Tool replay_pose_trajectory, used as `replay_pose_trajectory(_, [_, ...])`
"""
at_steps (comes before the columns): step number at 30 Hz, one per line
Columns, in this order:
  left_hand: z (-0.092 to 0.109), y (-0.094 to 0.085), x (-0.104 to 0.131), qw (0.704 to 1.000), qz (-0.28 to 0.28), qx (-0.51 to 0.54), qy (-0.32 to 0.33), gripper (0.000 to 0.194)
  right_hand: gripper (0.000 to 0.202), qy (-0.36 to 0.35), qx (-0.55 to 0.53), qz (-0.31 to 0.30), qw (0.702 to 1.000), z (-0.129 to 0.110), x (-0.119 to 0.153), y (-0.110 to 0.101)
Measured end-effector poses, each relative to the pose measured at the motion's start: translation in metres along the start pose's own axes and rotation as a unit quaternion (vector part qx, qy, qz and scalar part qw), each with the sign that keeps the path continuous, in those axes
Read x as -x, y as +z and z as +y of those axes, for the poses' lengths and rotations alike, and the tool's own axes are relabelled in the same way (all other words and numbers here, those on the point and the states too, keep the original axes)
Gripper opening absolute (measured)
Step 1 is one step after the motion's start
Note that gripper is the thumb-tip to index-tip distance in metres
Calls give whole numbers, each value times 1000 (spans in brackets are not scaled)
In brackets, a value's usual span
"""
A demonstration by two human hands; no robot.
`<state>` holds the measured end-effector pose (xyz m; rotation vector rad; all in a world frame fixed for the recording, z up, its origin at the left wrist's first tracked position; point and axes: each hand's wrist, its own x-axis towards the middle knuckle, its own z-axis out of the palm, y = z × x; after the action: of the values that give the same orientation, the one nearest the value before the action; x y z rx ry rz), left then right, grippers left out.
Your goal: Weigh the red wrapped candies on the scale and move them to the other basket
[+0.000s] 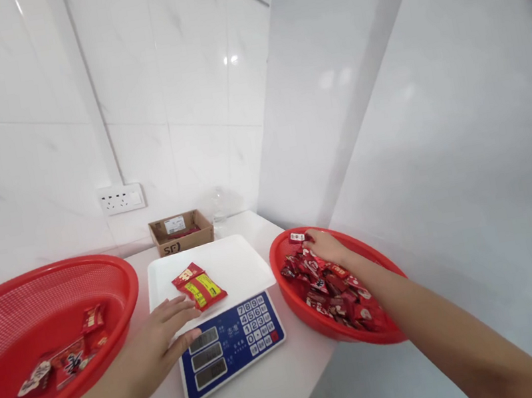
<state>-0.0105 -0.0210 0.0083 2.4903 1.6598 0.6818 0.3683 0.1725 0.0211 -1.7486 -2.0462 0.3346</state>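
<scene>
My left hand is over the front edge of a digital scale, its fingers spread and empty. The fingertips are right beside a red packet with a yellow label, which lies on the white weighing pan. My right hand reaches into the right red basket. A small red snack packet with a white label is at its fingertips, pinched near the basket's far rim. Below that hand, many small red snack packets are heaped. My right thumb is mostly hidden.
On the left stands a larger red basket holding several red packets. Behind the scale are a cardboard box and a clear plastic bottle. A wall socket is above the white table. Walls border the back and right.
</scene>
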Motion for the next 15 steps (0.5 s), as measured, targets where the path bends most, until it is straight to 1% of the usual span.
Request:
replay_pose_trajectory(3, [5, -2, 7, 1000, 20, 8, -12, 38, 16, 14, -94, 34, 995, -17, -5, -6])
replay_pose_trajectory(6, [9, -7, 13, 1000, 11, 2, -15, 37, 18, 10, -212, 32, 977, -46, -8, -2])
replay_pose_trajectory(8, [12, -10, 15, 1000, -8, -5, -13, 36, 19, 0, -288, 5, 958, -70, -8, 9])
replay_pose_trajectory(11, [15, -12, 18, 999, -31, -8, -7, 35, 17, -7, -372, -57, 927, -105, -7, 35])
replay_pose_trajectory(13, [16, -12, 22, 999, -35, -10, -9, 35, 14, -2, -401, -91, 912, -123, -6, 54])
replay_pose_trajectory(15, [16, -13, 26, 999, -37, -14, -15, 35, 11, 6, -413, -117, 903, -134, -6, 70])
